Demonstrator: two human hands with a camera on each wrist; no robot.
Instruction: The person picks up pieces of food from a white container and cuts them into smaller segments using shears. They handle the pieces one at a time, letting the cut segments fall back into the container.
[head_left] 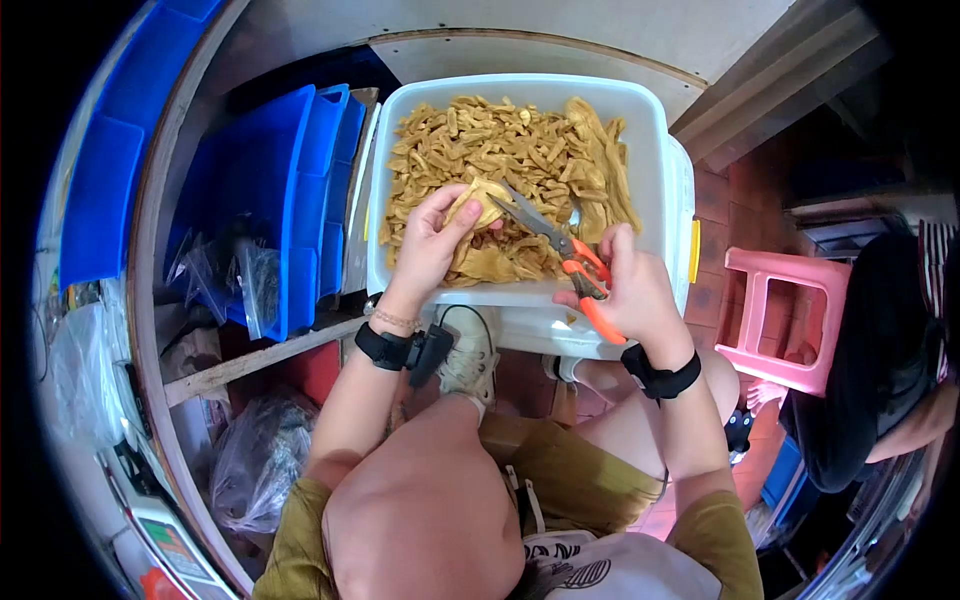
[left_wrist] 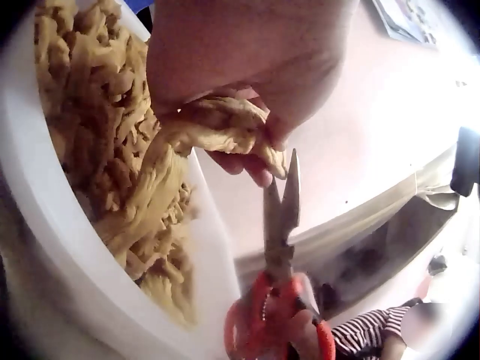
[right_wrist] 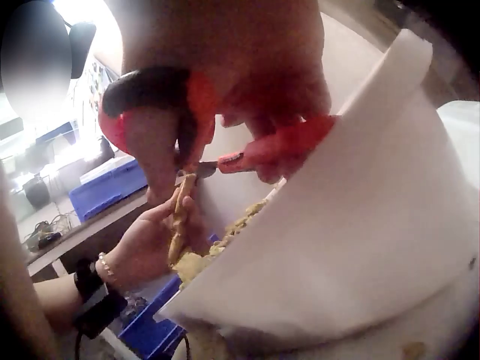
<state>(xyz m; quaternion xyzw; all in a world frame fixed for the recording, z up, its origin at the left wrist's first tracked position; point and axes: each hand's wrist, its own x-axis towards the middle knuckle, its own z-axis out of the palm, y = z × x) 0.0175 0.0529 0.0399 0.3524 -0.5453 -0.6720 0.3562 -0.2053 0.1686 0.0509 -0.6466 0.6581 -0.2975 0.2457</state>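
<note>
My left hand [head_left: 428,248] pinches a soft yellow-brown strip of food [head_left: 482,203] between thumb and fingers, over a white plastic tub [head_left: 520,84]. My right hand [head_left: 640,288] grips scissors [head_left: 545,228] with orange-red and black handles. The parted scissor blades [left_wrist: 282,206] point at the strip's end, right by the left fingertips in the left wrist view. Many short cut pieces [head_left: 455,140] fill most of the tub. Longer uncut strips [head_left: 600,175] lie along its right side.
Blue bins [head_left: 300,200] stand on a shelf left of the tub, with a bundled clear plastic bag [head_left: 265,460] below. At the right are a pink stool [head_left: 790,374] and another person in dark clothes [head_left: 850,390]. A scale [head_left: 172,545] sits at lower left.
</note>
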